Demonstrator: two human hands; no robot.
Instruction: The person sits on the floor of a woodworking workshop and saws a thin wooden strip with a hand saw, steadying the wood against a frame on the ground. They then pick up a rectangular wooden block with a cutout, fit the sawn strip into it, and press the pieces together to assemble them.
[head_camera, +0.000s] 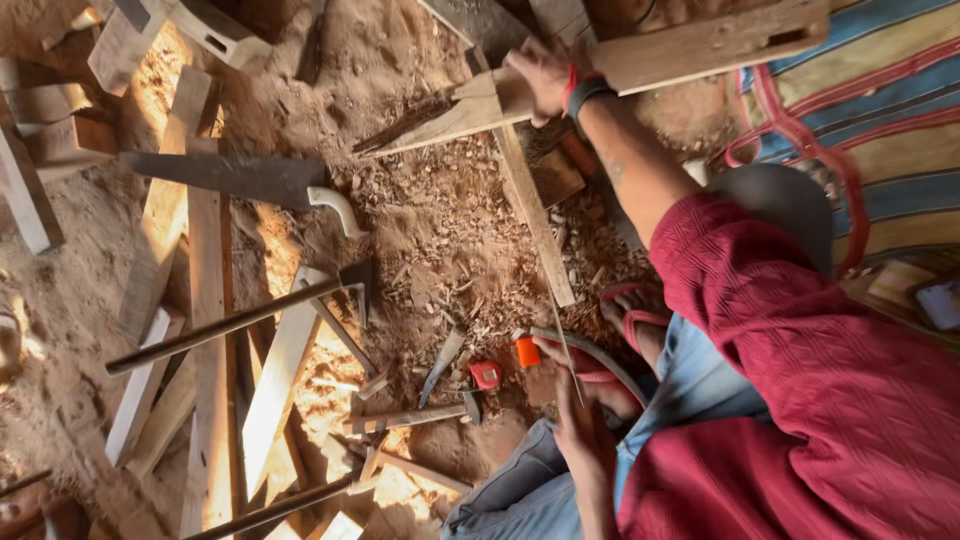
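Observation:
My right hand (545, 72), with a dark band and red thread at the wrist, presses down on a pale wooden plank (700, 45) that lies across a narrower wooden strip (535, 220). One end of the plank is cut to a rough dark taper (410, 122). My left hand (578, 410) rests low by my knee and pinches a thin sliver-like stick (562, 335) that points up toward the strip. My foot in a red sandal (630, 305) sits between the two hands. I wear a red sweater and jeans.
On the sandy, chip-strewn ground lie a hand saw (240, 178) with a white handle, a long-handled adze (235, 322), a hammer (425, 415), a chisel (440, 365), a red tape measure (487, 375) and an orange object (527, 352). Offcut boards (210, 330) crowd the left. A striped mat (890, 110) lies right.

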